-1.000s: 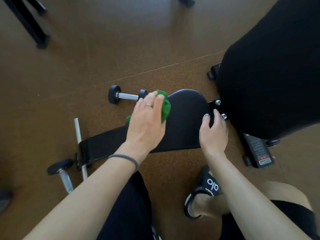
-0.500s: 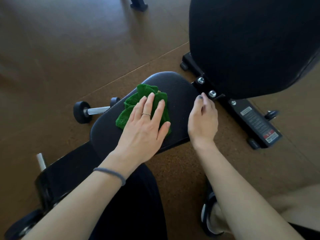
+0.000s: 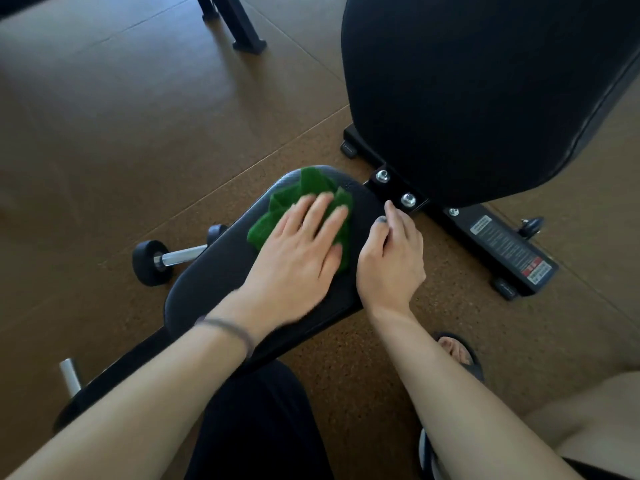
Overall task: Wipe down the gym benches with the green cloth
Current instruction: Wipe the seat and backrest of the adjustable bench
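Note:
The green cloth (image 3: 294, 202) lies bunched on the black padded seat (image 3: 214, 282) of a gym bench. My left hand (image 3: 301, 251) presses flat on the cloth with straight fingers, blurred by motion. My right hand (image 3: 393, 261) grips the near right edge of the seat, fingers curled over it, just below the bolted hinge bracket (image 3: 398, 190). The bench's raised black backrest (image 3: 485, 91) fills the upper right.
A small dumbbell (image 3: 166, 259) lies on the brown cork floor left of the seat. The bench's base bar with a warning label (image 3: 505, 251) runs to the right. A black equipment leg (image 3: 242, 32) stands at the top. My sandalled foot (image 3: 457, 351) is by the seat.
My left hand has slid the cloth along the seat toward the hinge end and my right hand. The camera has moved closer. My right hand keeps its hold on the seat edge.

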Tool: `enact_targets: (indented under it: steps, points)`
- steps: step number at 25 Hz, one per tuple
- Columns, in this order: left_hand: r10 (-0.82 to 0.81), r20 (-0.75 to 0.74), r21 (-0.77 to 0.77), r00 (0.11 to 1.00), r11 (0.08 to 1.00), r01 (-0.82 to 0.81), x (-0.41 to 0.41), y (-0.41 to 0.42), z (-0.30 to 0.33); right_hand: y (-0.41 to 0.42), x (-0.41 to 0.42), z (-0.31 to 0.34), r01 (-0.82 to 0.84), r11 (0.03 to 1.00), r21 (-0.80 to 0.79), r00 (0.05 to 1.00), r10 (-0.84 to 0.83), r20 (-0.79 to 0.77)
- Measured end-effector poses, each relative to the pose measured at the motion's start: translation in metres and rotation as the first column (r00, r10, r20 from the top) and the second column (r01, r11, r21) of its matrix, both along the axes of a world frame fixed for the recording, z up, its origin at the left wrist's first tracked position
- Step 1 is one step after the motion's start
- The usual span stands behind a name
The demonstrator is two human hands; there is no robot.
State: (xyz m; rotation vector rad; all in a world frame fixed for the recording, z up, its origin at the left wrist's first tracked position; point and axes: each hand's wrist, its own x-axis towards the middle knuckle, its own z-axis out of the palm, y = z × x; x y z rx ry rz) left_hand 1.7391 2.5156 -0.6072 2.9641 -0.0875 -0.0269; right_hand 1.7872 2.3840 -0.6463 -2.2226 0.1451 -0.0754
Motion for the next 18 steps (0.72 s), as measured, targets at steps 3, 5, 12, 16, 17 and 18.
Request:
enact_targets:
  steps: [3, 5, 12, 16, 17, 18]
  points:
    - [-0.13, -0.074, -0.043, 0.989, 0.991, 0.128, -0.025, 0.012, 0.0, 0.0, 0.0, 0.0, 0.016, 1.0, 0.011, 1.0, -0.017, 0.016]
    - [-0.12, -0.045, -0.058, 0.992, 0.991, 0.118, 0.018, 0.017, -0.005, -0.001, 0.001, -0.001, 0.021, 1.0, 0.002, 1.0, -0.021, 0.017]
    - [-0.144, -0.022, -0.044, 0.989, 0.989, 0.143, 0.024, 0.0, -0.007, -0.001, 0.0, -0.001, 0.014, 0.999, 0.034, 1.0, -0.015, 0.019]
    - [-0.315, -0.007, -0.081, 0.949, 0.946, 0.314, 0.018, 0.014, -0.002, 0.0, -0.001, -0.002, 0.029, 0.999, 0.037, 0.999, -0.031, 0.038]
    - [-0.335, 0.002, -0.094, 0.942, 0.938, 0.334, 0.039, 0.015, -0.004, 0.001, 0.0, -0.002, 0.033, 0.999, 0.038, 0.999, -0.035, 0.031]
    - [-0.331, 0.009, -0.09, 0.944, 0.94, 0.33, 0.063, 0.013, -0.007, 0.001, 0.002, -0.002, 0.041, 0.998, 0.04, 0.999, -0.042, 0.025]
